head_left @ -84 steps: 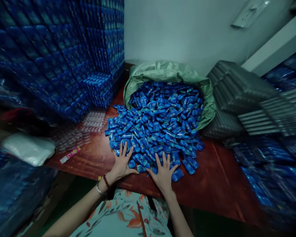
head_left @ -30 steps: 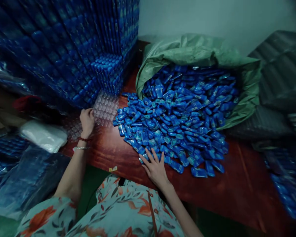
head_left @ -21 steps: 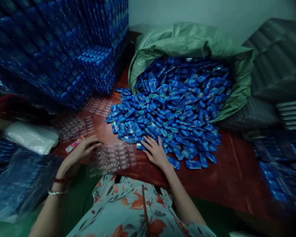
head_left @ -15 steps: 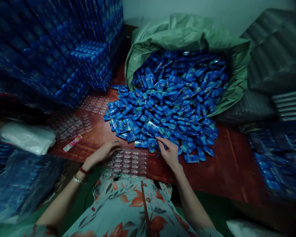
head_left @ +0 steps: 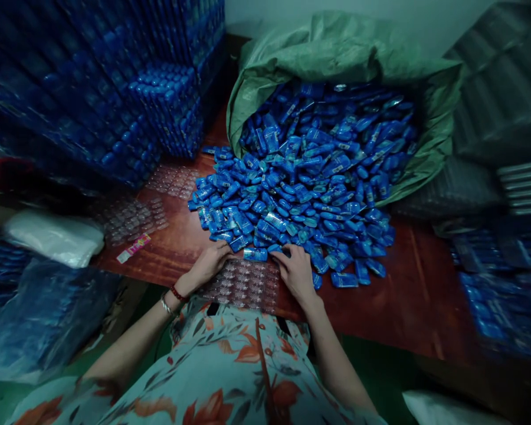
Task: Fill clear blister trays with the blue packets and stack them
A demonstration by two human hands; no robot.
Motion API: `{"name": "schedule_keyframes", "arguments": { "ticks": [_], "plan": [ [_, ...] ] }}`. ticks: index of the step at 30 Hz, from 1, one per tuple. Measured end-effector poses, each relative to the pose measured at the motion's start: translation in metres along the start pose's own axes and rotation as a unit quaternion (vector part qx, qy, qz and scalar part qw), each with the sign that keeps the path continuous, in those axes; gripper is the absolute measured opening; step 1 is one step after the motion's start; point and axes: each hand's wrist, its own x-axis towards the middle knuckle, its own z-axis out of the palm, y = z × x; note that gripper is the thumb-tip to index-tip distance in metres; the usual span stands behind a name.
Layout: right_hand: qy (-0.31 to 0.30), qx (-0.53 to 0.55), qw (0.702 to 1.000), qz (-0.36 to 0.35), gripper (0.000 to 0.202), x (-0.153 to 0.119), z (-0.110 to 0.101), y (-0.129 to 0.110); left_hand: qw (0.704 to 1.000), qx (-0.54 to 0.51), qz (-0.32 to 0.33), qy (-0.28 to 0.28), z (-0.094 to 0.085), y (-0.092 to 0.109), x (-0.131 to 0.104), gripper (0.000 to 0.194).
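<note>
Along the near edge of the table [head_left: 407, 301], a clear blister tray [head_left: 243, 286] lies lengthwise between the hands. The left hand [head_left: 211, 261] bends at its far left corner, the right hand [head_left: 297, 270] beside its far right; whether either grips, I cannot tell. Just beyond, nearer the right fingertips, one blue packet [head_left: 255, 254] lies crosswise before the heap [head_left: 301, 189] and green sack [head_left: 318, 50].

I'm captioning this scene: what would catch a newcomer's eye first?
Probably the heap of blue packets, spilling from the mouth of a green sack across the reddish table. Next, the tall wall of stacked blue packs at the left. At the table's near edge, a clear tray lies beside the left hand and right hand.
</note>
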Motion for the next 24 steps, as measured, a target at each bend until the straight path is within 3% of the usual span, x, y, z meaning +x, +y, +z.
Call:
{"name": "schedule_keyframes", "arguments": {
  "ticks": [3,6,8,10,13,17,20,22,24],
  "plan": [
    [-0.009,0.052,0.998,-0.016,0.024,0.006,-0.011,-0.011,1.000,-0.019,0.012,0.005,-0.002,0.008,-0.009,0.022],
    [-0.097,0.130,0.985,-0.058,0.023,0.007,-0.014,-0.024,1.000,-0.015,0.010,-0.003,-0.009,0.014,-0.017,0.023],
    [-0.135,0.175,0.974,-0.051,0.025,0.005,-0.010,-0.029,1.000,-0.008,-0.015,-0.003,-0.018,0.014,-0.021,0.022],
    [-0.127,0.224,0.966,-0.006,0.028,0.004,-0.004,-0.031,0.997,-0.038,-0.068,0.016,-0.029,0.012,-0.024,0.020],
    [-0.085,0.271,0.957,0.061,0.025,0.006,0.001,-0.033,0.971,-0.164,-0.169,0.049,-0.046,0.009,-0.030,0.044],
    [-0.069,0.321,0.938,0.110,0.020,0.014,-0.001,-0.035,0.916,-0.325,-0.237,0.003,-0.051,0.008,-0.040,0.051],
    [-0.113,0.430,0.883,0.150,0.017,0.018,-0.005,-0.033,0.890,-0.363,-0.276,0.024,-0.045,0.002,-0.046,0.050],
    [-0.175,0.507,0.830,0.152,0.029,0.018,-0.007,-0.030,0.874,-0.378,-0.301,0.047,-0.040,-0.004,-0.049,0.051],
    [-0.215,0.536,0.803,0.145,0.033,0.015,-0.007,-0.028,0.863,-0.391,-0.310,0.074,-0.035,-0.007,-0.050,0.050]
  ]
}}
